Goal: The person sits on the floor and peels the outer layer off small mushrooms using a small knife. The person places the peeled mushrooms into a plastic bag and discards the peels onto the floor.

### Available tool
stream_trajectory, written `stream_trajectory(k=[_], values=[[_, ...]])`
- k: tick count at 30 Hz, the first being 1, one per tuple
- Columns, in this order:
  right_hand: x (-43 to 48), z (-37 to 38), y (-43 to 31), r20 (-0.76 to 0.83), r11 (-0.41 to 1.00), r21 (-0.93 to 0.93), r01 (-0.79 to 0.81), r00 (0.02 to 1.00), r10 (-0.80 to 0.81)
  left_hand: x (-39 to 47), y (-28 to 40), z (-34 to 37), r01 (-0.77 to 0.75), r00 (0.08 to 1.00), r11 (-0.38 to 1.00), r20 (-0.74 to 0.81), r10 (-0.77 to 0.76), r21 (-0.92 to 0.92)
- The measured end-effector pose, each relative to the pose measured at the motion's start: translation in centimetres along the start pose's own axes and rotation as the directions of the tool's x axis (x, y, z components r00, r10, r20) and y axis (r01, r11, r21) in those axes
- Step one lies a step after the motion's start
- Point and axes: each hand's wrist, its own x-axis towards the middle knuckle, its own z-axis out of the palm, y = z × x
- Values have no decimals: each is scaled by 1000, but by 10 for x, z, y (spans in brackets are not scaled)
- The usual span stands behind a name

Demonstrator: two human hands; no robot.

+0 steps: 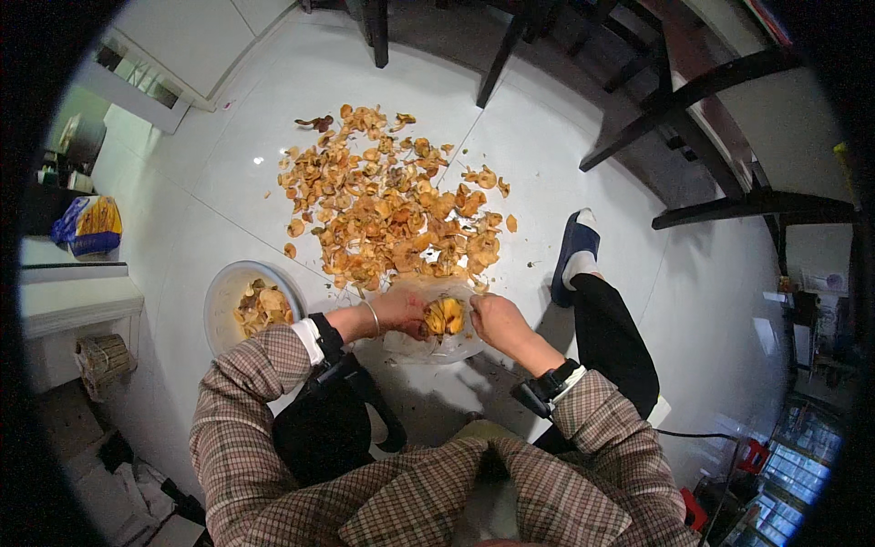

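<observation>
A clear plastic bag (434,350) lies open between my hands, with a yellow-orange mushroom (444,316) in its mouth. My left hand (405,311) is at the mushroom's left side, its fingers partly hidden and slightly blurred; whether they grip it I cannot tell. Pinched on the bag's right edge is my right hand (493,320). Just beyond my hands, a wide spread of orange-brown mushrooms (383,198) covers part of the tiled floor. A pale round basin (222,308) holding more mushroom pieces stands left of my left forearm.
Dark wooden furniture legs (502,58) stand at the top and right. A slippered foot (576,256) rests right of the mushrooms. At the left are a blue and yellow package (89,225) and a bundle (102,359) near a white ledge. A cable (697,434) runs at lower right.
</observation>
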Motion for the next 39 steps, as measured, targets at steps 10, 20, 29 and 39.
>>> stream_trajectory(k=[10, 20, 29, 39], values=[[-15, -12, -13, 121, 986, -152, 66, 992, -48, 21, -34, -3, -98, 931, 78, 119, -344, 992], [-40, -21, -21, 394, 939, -309, 149, 919, -16, 83, 52, -60, 123, 972, 522, 3, -234, 844], [-55, -28, -31, 200, 921, -339, 193, 971, -129, 155, -19, -73, 246, 965, 274, -263, 26, 930], [-69, -43, -35, 226, 926, -320, 198, 966, -128, 152, -48, -82, 264, 817, 670, -530, 227, 694]])
